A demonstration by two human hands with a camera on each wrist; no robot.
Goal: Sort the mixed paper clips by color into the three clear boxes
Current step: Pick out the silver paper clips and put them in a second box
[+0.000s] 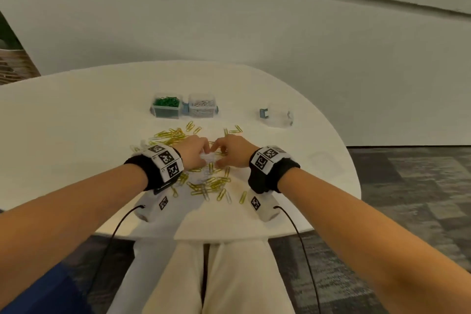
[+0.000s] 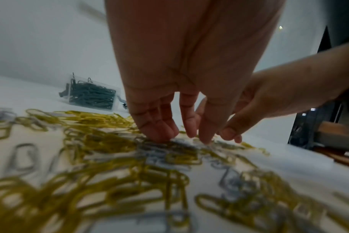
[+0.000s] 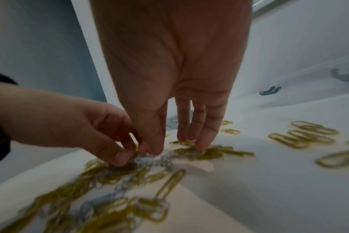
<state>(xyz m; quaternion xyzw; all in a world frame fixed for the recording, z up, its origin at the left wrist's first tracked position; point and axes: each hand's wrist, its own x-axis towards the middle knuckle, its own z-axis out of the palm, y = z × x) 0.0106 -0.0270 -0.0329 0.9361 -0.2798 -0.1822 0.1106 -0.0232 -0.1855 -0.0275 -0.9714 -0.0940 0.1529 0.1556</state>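
A mixed heap of yellow paper clips (image 1: 216,183) and white paper clips (image 1: 207,159) lies mid-table. Both hands meet over its middle. My left hand (image 1: 197,151) has its fingers curled down and pinches a small clump of white clips (image 3: 147,159) against the thumb. My right hand (image 1: 228,150) reaches down beside it, its fairly straight fingertips (image 3: 202,146) resting on yellow clips (image 3: 213,153). Behind the heap stand a clear box of green clips (image 1: 167,107), a clear box of white clips (image 1: 203,106), and a third clear box (image 1: 277,117) apart at the right, with no clips showing in it.
The white round table (image 1: 76,115) ends close to my lap at the front and curves away at the right. Loose yellow clips (image 1: 235,130) lie scattered toward the boxes. A clear lid (image 1: 322,160) rests near the right edge. Cables hang from both wrist units.
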